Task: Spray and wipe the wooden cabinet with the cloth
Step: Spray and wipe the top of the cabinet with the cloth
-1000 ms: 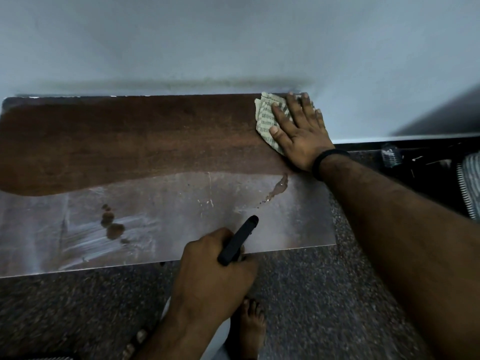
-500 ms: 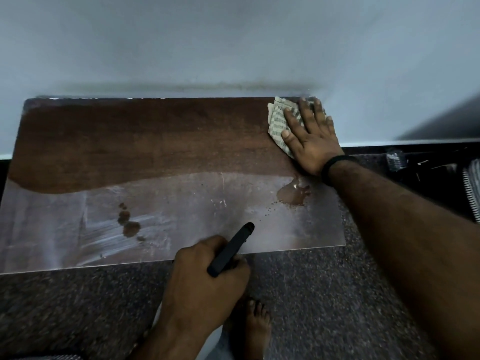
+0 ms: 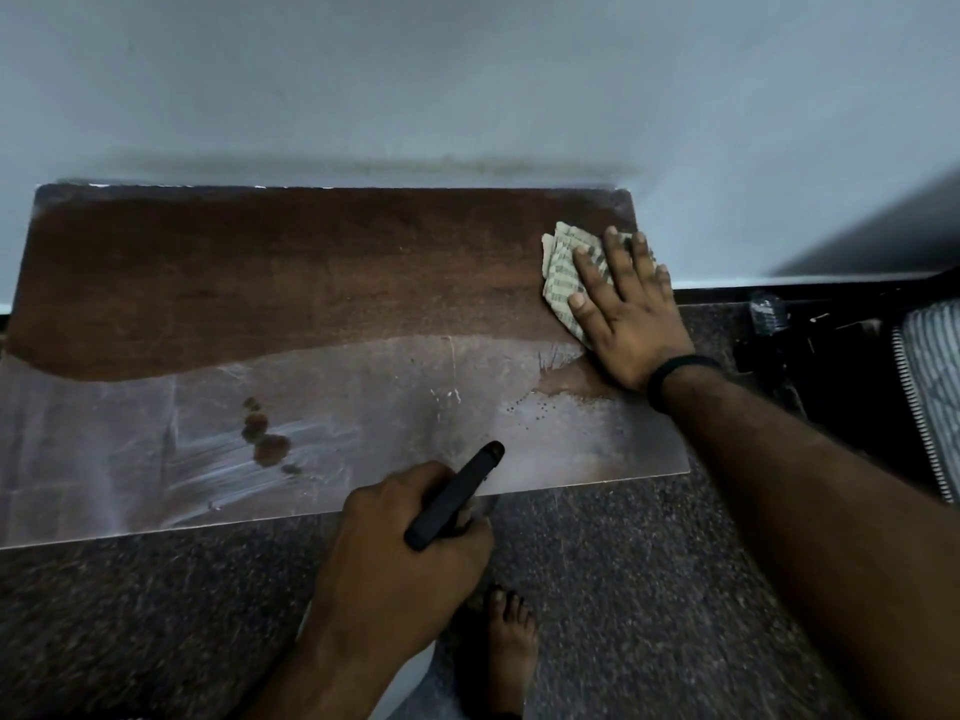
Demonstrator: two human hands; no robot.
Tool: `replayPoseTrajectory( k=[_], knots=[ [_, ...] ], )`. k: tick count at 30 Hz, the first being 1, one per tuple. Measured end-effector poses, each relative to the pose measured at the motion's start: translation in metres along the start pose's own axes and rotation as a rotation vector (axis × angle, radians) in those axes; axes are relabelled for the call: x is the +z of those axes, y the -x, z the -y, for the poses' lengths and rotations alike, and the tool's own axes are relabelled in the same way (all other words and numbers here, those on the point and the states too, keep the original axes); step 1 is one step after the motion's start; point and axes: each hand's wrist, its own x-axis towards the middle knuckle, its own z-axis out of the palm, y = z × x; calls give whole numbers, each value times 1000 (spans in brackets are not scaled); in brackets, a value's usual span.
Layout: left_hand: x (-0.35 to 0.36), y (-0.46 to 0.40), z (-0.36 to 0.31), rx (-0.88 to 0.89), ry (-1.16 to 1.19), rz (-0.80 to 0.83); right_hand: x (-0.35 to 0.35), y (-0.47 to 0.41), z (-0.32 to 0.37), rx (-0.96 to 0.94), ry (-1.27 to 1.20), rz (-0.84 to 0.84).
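Cloth [image 3: 563,275] is being pressed flat against the cabinet [image 3: 311,283] top at its far right corner by the right hand [image 3: 623,314], fingers straight and spread over it. Spray bottle [image 3: 454,496] is being gripped by the left hand [image 3: 405,553] at the near edge, fingers curled round it, nozzle aimed over the top. Dust is being shown on the near half; the far half is darker. The cloth is judged soft and light, likely to bunch, so it is best being held under a flat palm. The bottle body is hidden.
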Motion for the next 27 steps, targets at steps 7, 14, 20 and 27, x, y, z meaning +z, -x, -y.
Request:
replayPoseTrajectory(
  k=[7, 14, 20, 27],
  knots=[
    [-8, -2, -6, 71, -27, 7, 19, 56, 6, 74, 13, -62],
    [-23, -1, -13, 96, 0, -13, 29, 87, 30, 170, 11, -66],
    [-30, 5, -8, 86, 18, -48, 36, 99, 71, 216, 4, -14],
    [-27, 16, -6, 117, -20, -102, 42, 91, 108, 26, -4, -19]
  ],
)
